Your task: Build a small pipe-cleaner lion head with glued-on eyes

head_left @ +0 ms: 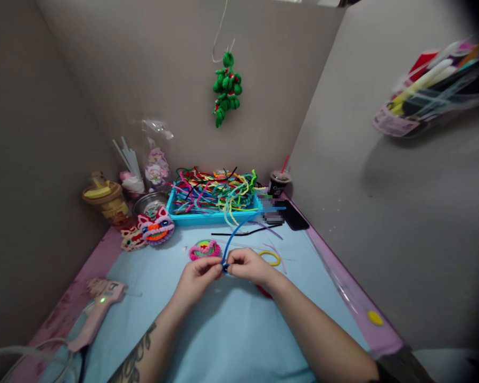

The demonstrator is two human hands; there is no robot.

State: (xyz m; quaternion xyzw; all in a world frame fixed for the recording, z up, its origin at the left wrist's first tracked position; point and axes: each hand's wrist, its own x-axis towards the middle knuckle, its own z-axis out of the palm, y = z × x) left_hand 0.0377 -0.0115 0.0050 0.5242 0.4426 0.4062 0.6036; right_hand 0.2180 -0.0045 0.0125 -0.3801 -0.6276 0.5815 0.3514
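A blue pipe cleaner [232,234] is pinched between my two hands above the middle of the blue table mat. Its small dark blue end sits at my fingertips, while the long free end arcs up and to the right. My left hand [199,276] closes thumb and finger on that end from the left. From the right, my right hand [250,266] pinches it too, with the fingertips nearly touching. Just behind my left hand lies a pink craft piece [205,250] with a rainbow-coloured middle. A yellow loop [278,259] and a red one show partly behind my right hand and wrist.
A blue tray [207,217] heaped with colourful pipe cleaners stands at the back. Finished lion-head pieces [158,227] sit left of it. A glue gun [96,314] with a lit green light lies at left. A phone [295,215] and a drink cup [278,183] are at right.
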